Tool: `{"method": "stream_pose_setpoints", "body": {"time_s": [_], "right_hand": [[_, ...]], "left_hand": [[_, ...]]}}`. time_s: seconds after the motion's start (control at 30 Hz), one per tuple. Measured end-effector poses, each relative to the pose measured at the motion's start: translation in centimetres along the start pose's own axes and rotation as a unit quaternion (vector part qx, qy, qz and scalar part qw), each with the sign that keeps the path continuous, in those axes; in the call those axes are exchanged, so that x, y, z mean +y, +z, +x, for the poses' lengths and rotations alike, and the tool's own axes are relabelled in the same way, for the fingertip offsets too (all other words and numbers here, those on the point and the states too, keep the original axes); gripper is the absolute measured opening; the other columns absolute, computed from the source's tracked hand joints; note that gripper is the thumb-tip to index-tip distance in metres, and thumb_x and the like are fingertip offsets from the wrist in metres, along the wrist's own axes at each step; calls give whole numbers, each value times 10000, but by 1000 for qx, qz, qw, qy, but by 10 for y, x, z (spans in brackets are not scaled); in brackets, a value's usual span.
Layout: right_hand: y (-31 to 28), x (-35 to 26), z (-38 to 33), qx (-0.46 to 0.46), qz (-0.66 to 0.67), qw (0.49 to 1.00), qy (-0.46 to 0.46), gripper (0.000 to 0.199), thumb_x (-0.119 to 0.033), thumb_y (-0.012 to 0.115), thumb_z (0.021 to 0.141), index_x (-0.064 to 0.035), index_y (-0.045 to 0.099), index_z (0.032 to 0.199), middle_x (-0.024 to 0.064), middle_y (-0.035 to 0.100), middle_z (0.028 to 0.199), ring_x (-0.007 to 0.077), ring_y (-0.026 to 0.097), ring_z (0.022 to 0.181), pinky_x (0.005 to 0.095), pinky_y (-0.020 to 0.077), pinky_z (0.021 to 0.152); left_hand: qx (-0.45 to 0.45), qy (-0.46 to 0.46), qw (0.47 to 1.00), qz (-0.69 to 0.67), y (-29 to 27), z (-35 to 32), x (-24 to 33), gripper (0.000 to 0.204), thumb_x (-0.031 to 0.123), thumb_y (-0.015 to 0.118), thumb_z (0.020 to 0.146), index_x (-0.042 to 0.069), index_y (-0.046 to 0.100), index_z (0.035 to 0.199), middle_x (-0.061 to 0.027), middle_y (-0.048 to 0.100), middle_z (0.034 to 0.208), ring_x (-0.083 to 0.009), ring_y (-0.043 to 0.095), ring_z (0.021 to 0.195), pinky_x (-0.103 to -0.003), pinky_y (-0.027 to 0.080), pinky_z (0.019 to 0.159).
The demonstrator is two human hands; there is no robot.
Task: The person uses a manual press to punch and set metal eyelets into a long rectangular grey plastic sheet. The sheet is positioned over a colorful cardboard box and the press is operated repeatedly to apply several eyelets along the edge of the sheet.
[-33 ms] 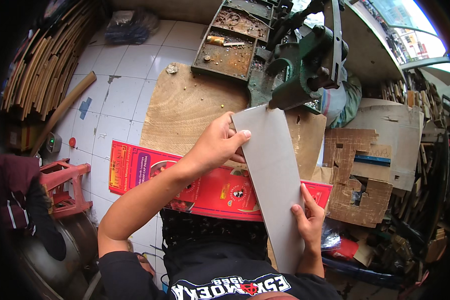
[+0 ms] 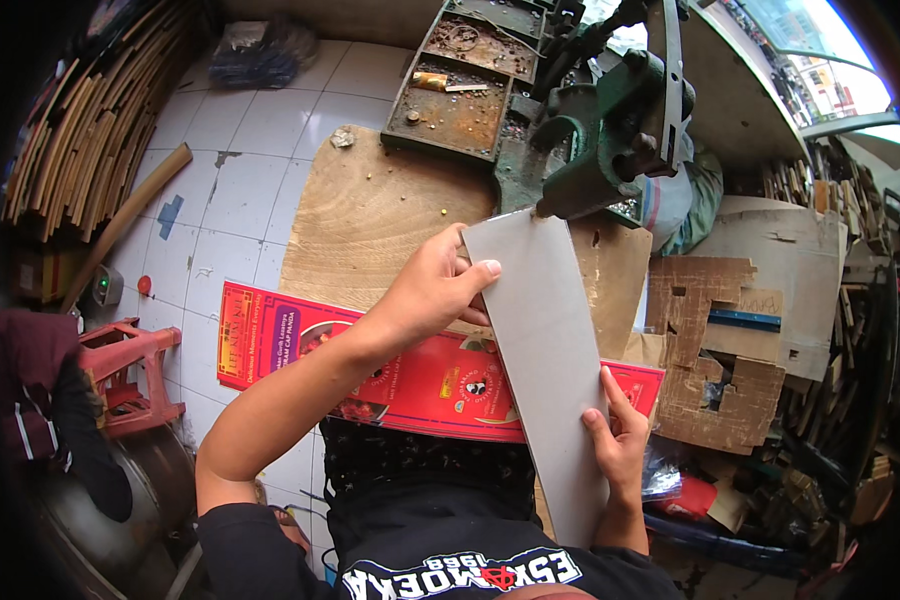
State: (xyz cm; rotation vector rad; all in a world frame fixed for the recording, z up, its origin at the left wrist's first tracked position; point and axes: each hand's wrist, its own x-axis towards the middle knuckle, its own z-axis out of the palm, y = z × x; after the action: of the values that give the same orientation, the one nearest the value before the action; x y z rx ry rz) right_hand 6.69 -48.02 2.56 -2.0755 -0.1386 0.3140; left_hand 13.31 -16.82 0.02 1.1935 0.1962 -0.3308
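A long grey card strip (image 2: 545, 350) slants from my lap up to a green hand-press machine (image 2: 595, 190). Its far end sits at the tip of the machine's head; whether it is clamped there I cannot tell. My left hand (image 2: 440, 285) pinches the strip's left edge near that end, thumb on top and fingers beneath. Lower down, my right hand (image 2: 620, 440) grips the right edge, thumb on the face and other fingers partly hidden. Under the strip, red printed card strips (image 2: 420, 385) lie across the wooden tabletop (image 2: 360, 220).
Divided metal trays (image 2: 450, 105) with small metal bits adjoin the machine. Cut brown cardboard (image 2: 700, 400) lies at right. A red plastic stool (image 2: 135, 365) stands left, and stacked boards (image 2: 90, 130) lean at the far left. Wood scraps (image 2: 850, 330) crowd the right side.
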Motion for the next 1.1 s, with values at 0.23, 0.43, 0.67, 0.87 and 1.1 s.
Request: {"method": "stream_pose_setpoints", "body": {"time_s": [0.23, 0.43, 0.67, 0.87, 1.1], "right_hand": [[-1, 2, 2, -1, -26, 1000, -12, 545, 26, 659, 860, 34, 510, 1384, 208, 682, 1172, 141, 647, 1005, 247, 487, 875], [-1, -4, 4, -13, -27, 1000, 1, 540, 24, 654, 867, 36, 506, 1387, 207, 682, 1174, 133, 646, 989, 243, 484, 875], [-1, 0, 1, -21, -18, 1000, 11, 539, 21, 633, 890, 38, 481, 1407, 170, 666, 1200, 125, 634, 984, 241, 487, 872], [-3, 10, -1, -37, -40, 998, -24, 544, 1, 606, 930, 27, 434, 1445, 136, 637, 1237, 113, 623, 990, 235, 490, 869], [-8, -1, 0, -53, 6, 998, 25, 485, 9, 640, 903, -9, 525, 1374, 60, 686, 914, 65, 615, 787, 222, 494, 701]], "left_hand": [[10, -19, 1000, 10, 1, -1, 3, 404, 226, 560, 991, -40, 416, 1259, -192, 686, 986, -218, 721, 765, -301, 615, 621], [17, 7, 1000, 25, -1, 1, -2, 415, 219, 560, 988, -60, 412, 1255, -200, 682, 972, -224, 720, 745, -292, 615, 595], [13, 14, 999, 30, -1, 1, -2, 416, 204, 572, 976, -71, 406, 1241, -190, 678, 928, -233, 722, 745, -296, 618, 587], [13, 19, 1000, 2, -2, 0, -6, 412, 208, 580, 971, -64, 418, 1234, -190, 678, 943, -224, 718, 735, -299, 619, 581], [1, 30, 999, -17, -4, 1, -2, 407, 207, 586, 943, -54, 426, 1212, -176, 660, 955, -217, 714, 722, -308, 613, 553]]}}
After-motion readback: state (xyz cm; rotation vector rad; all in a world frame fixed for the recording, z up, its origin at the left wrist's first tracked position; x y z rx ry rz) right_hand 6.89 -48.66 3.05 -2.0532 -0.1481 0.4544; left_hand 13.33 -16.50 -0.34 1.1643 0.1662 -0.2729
